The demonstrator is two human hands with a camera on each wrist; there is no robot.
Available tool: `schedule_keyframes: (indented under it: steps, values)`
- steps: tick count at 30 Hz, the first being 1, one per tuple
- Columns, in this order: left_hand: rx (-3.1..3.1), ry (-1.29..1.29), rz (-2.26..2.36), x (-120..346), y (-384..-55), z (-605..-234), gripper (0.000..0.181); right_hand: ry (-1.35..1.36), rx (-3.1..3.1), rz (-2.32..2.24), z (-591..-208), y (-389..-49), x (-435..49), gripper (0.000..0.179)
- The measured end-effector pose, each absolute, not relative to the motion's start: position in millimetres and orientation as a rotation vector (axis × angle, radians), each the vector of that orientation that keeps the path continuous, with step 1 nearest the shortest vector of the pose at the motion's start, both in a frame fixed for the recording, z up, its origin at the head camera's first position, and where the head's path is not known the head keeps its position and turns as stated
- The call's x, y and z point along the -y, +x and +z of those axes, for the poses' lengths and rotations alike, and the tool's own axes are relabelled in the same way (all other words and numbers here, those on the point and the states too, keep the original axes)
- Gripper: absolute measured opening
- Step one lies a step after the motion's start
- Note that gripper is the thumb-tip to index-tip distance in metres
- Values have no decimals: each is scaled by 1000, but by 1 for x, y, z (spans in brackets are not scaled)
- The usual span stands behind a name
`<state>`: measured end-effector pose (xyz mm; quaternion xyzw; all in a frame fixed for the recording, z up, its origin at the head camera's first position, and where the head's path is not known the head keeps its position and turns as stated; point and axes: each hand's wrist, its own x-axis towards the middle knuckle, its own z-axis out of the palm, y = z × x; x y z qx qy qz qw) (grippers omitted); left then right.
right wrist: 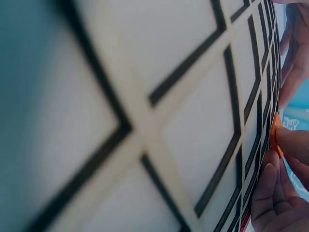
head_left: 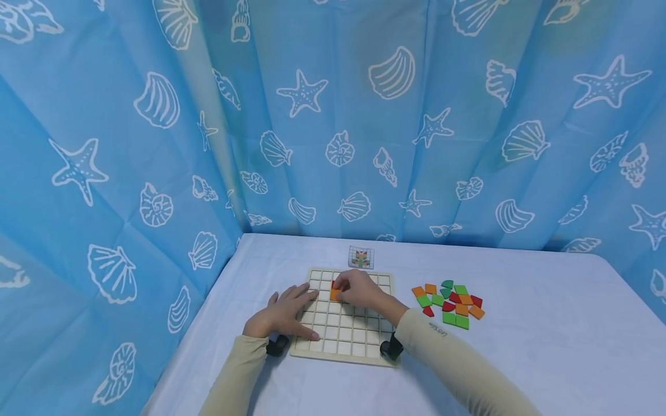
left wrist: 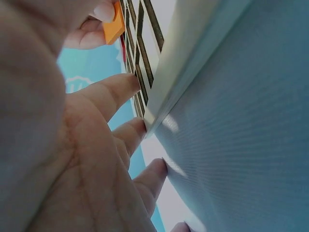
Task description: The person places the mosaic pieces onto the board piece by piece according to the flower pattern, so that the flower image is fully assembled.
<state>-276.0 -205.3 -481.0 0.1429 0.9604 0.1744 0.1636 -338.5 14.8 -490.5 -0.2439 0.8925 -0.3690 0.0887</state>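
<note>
A wooden grid board (head_left: 333, 349) with pale square cells lies on the table. My right hand (head_left: 359, 289) reaches over its upper part and pinches an orange square tile (head_left: 335, 295) between thumb and fingers. In the left wrist view the orange tile (left wrist: 115, 25) stands tilted at the board's surface; the right wrist view shows it edge-on. Just beyond it a red piece (head_left: 333, 283) shows on the board, partly hidden by the fingers. My left hand (head_left: 283, 315) rests spread over the board's left edge, thumb and fingertips touching it.
Right of the board lie loose green, orange, red and teal tiles (head_left: 448, 305), some square and some rounded. Behind the board is a small gridded pattern card (head_left: 361, 257). A white cloth (head_left: 541, 323) covers the table; a blue shell-print curtain (head_left: 333, 115) hangs behind and left.
</note>
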Motion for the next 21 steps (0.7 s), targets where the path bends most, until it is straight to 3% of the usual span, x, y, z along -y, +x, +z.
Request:
schedule_keyframes:
  steps: [21]
  values:
    - [-2727,385,468,203,-277,-480,103,-667,-2691,-1015,-488,-337,-15,9]
